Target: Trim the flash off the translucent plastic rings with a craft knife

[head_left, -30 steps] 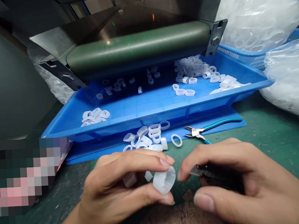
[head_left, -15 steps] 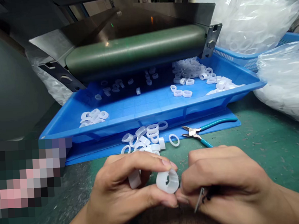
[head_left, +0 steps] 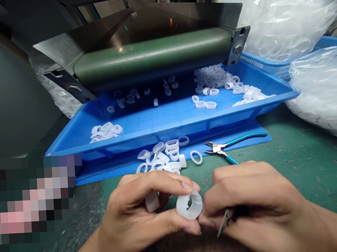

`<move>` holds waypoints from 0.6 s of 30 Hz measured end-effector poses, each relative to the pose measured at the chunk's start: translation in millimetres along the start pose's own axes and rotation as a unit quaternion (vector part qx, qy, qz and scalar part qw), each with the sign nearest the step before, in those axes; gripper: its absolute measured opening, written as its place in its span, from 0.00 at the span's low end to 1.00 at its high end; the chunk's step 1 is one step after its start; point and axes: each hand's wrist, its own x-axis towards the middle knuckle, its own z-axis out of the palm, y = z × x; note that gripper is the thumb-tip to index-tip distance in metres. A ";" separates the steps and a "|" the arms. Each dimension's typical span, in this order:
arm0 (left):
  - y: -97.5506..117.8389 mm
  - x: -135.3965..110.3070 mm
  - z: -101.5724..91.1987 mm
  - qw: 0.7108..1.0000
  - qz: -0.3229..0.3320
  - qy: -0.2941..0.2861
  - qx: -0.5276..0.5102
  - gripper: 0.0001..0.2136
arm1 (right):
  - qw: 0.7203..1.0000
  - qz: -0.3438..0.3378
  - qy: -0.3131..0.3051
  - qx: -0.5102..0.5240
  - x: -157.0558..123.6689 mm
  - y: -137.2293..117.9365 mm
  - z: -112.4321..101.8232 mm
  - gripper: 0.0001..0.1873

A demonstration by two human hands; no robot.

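A translucent white plastic ring (head_left: 182,208) is pinched between the thumb and fingers of my left hand (head_left: 133,214), its opening turned to the right. Behind those fingers, a second white ring (head_left: 152,202) is tucked in the same hand. My right hand (head_left: 254,200) is closed close against the right side of the pinched ring. From it sticks out a thin metal piece (head_left: 223,224) with something black beside it; its kind and its working end are hidden. Loose white rings (head_left: 163,157) lie in a pile just beyond my left hand.
Cutting pliers with teal handles (head_left: 217,148) lie beyond my right hand. A blue tray (head_left: 180,127) holding many rings sits under a green conveyor roller (head_left: 153,59). Clear plastic bags (head_left: 322,91) bulge at the right, beside a blue basket (head_left: 284,71).
The pinched ring has turned slightly and sits a touch lower and farther right. The metal piece in my right hand has shifted slightly left. Everything else stays put.
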 end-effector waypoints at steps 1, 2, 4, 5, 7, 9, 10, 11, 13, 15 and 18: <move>-0.8 -1.3 -0.3 1.000 0.002 0.001 -0.002 0.15 | 1.000 0.013 0.010 0.003 1.0 -1.0 -1.1 0.09; -1.5 -2.4 -0.6 1.000 0.004 0.003 -0.003 0.15 | 0.999 0.028 0.021 0.002 2.1 -2.4 -2.5 0.10; -2.7 -3.3 -1.6 1.000 0.012 0.005 0.003 0.16 | 0.997 0.062 0.030 -0.022 4.4 -5.4 -6.4 0.09; -3.1 -3.2 -2.0 1.000 0.014 0.007 0.009 0.17 | 0.996 0.078 0.028 -0.041 5.2 -6.9 -8.5 0.09; -3.0 -2.1 -2.6 1.000 0.019 0.011 0.019 0.17 | 0.992 0.103 0.012 -0.078 5.7 -9.5 -12.7 0.07; -2.0 -0.7 -3.0 0.999 0.020 0.017 0.026 0.17 | 0.987 0.124 0.000 -0.105 4.9 -11.3 -16.5 0.06; -1.2 -0.2 -3.0 0.999 0.019 0.018 0.031 0.17 | 0.986 0.127 -0.003 -0.110 4.3 -11.9 -18.3 0.06; -0.5 0.3 -3.1 0.999 0.020 0.020 0.036 0.17 | 0.986 0.126 -0.008 -0.111 3.4 -12.3 -20.0 0.06; 0.5 0.9 -3.3 0.998 0.019 0.023 0.050 0.17 | 0.987 0.121 -0.023 -0.108 1.3 -12.5 -23.2 0.03; 0.6 1.4 -3.6 0.998 0.021 0.024 0.062 0.17 | 0.984 0.129 -0.035 -0.114 -1.6 -12.6 -25.9 0.08; 0.2 1.8 -4.6 0.997 0.027 0.021 0.071 0.17 | 0.970 0.183 -0.054 -0.154 -6.0 -13.5 -27.9 0.12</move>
